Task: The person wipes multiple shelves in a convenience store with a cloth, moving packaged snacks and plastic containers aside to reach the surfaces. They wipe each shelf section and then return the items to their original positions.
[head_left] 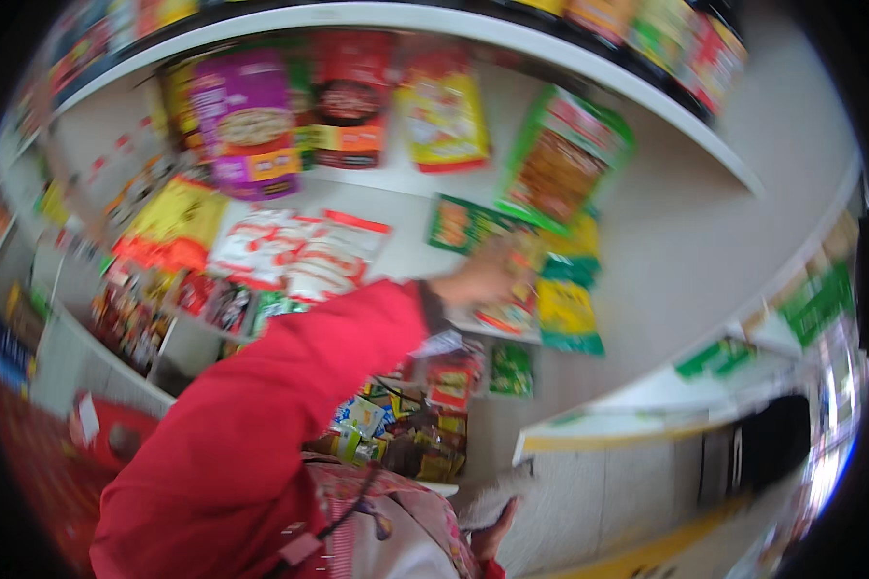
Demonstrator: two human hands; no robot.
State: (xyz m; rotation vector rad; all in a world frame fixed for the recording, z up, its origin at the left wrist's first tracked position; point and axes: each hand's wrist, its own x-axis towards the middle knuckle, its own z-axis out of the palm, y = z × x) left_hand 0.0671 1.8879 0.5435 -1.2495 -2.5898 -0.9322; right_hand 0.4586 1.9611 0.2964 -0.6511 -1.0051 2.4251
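Head: left fingers [505, 265] at packets [567, 311] (near shelf edge [519, 336]).

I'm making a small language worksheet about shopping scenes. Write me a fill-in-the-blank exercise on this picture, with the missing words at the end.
1. Just left of the red pouch, the large pouch is mostly ____.
2. On the shelf, the left hand is to the ____ of the yellow-and-green packet.
3. The large packet above the left hand has a bright ____ border.
4. The right hand appears ____ in the picture than the left hand.

Missing words: purple; left; green; lower.
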